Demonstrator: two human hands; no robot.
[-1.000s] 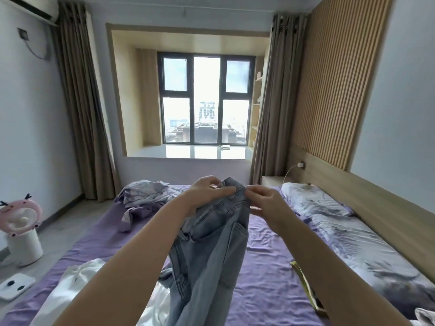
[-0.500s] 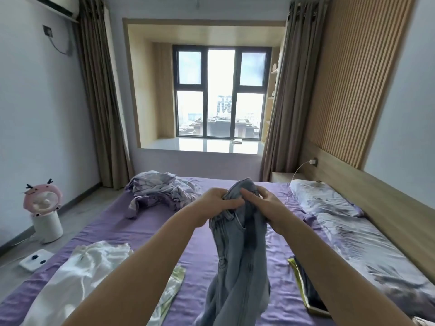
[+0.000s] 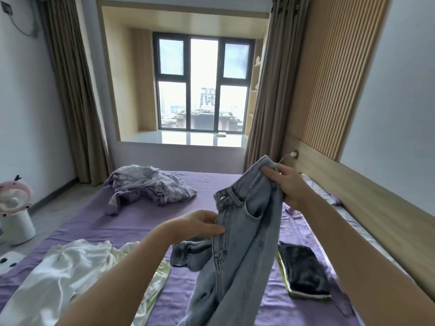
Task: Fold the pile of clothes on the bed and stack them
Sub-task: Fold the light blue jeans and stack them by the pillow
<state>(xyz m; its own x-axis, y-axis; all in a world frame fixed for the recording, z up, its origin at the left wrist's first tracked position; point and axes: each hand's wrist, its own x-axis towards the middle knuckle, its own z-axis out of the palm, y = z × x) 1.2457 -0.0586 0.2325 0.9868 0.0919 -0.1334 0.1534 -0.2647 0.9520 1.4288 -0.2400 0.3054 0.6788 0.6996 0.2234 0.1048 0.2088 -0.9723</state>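
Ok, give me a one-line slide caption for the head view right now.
Both hands hold light-blue jeans over the purple bed: right hand at the waistband, left hand lower down.

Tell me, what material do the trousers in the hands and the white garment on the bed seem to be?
The trousers: likely denim, light blue and faded, with visible seams, a pocket and belt loops. The white garment: probably a thin, smooth fabric with a slight sheen; the exact fibre cannot be told.

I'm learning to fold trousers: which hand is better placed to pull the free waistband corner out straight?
Probably left. The left hand pinches the light blue denim jeans just below that drooping corner; the right hand holds up the other waistband end.
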